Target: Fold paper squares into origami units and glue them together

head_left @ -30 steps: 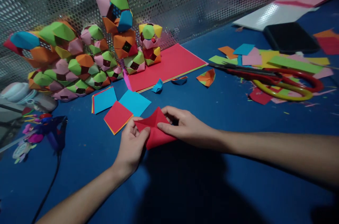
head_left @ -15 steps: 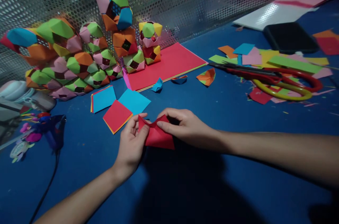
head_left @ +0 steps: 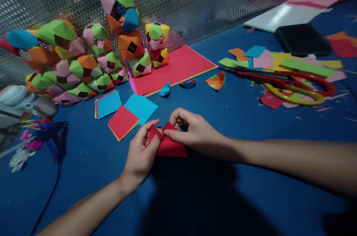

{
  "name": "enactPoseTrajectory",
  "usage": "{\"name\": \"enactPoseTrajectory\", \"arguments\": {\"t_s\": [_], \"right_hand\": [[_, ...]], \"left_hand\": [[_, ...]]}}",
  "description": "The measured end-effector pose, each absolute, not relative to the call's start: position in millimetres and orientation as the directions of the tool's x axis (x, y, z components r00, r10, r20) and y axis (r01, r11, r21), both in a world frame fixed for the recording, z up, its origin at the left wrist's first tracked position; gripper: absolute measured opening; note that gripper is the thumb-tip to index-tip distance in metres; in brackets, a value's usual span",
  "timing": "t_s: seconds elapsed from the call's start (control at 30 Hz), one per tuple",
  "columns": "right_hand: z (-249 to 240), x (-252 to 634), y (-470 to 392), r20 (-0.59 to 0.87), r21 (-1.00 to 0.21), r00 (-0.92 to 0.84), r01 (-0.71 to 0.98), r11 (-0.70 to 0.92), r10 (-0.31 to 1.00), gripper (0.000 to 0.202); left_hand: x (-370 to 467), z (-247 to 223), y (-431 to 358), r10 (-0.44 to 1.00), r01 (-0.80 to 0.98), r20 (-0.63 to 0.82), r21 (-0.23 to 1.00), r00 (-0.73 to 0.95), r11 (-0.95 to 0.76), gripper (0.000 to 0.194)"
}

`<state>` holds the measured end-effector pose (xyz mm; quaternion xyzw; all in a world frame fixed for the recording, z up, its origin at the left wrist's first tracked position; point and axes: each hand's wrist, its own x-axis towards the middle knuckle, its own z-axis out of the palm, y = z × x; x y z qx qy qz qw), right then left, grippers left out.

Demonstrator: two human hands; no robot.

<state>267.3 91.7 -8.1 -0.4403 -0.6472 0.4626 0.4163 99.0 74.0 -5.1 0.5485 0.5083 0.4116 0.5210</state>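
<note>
At the middle of a flat blue tabletop (head_left: 97, 180), the bare left hand (head_left: 141, 152) and right hand (head_left: 195, 128) pinch a folded red paper sheet (head_left: 171, 147), probably light, easily creased, best gripped near its edges.

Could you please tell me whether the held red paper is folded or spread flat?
Folded: the red paper rises in two peaks, held by the left hand and right hand.

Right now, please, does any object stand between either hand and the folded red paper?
Nothing visible does: the left hand and right hand both pinch the folded red paper directly. The blue sheet lies beyond it.
</note>
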Motion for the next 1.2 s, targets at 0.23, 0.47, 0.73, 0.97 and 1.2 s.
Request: {"name": "enactPoseTrajectory", "arguments": {"t_s": [0.23, 0.47, 0.73, 0.97, 1.2], "right_hand": [[-0.5, 266.9, 89.0, 0.017, -0.993, -0.316, 0.103, 0.052, 0.949, 0.013], [6.4, 270.7, 85.3, 0.009, -0.994, -0.406, 0.099, 0.054, 0.914, 0.017], [4.1, 267.3, 86.4, 0.11, -0.928, -0.351, 0.299, 0.222, 0.93, 0.003], [-1.6, 266.1, 86.3, 0.285, -0.851, -0.376, 0.325, 0.413, 0.882, 0.003], [-9.1, 266.2, 89.4, 0.43, -0.771, -0.357, 0.332, 0.543, 0.829, 0.008]], "left_hand": [[99.8, -3.2, 72.5, 0.985, 0.245, -0.018, 0.969, 0.174, -0.025, 0.03], [98.5, -1.2, 71.6, 0.981, 0.245, -0.032, 0.969, 0.189, -0.016, 0.019], [98.4, -2.4, 72.4, 0.985, 0.291, -0.037, 0.957, 0.169, -0.014, 0.016], [99.4, -0.7, 72.0, 0.986, 0.3, -0.021, 0.954, 0.167, -0.03, 0.013], [99.3, -1.3, 72.0, 0.988, 0.334, -0.005, 0.941, 0.151, -0.046, 0.012]]}}
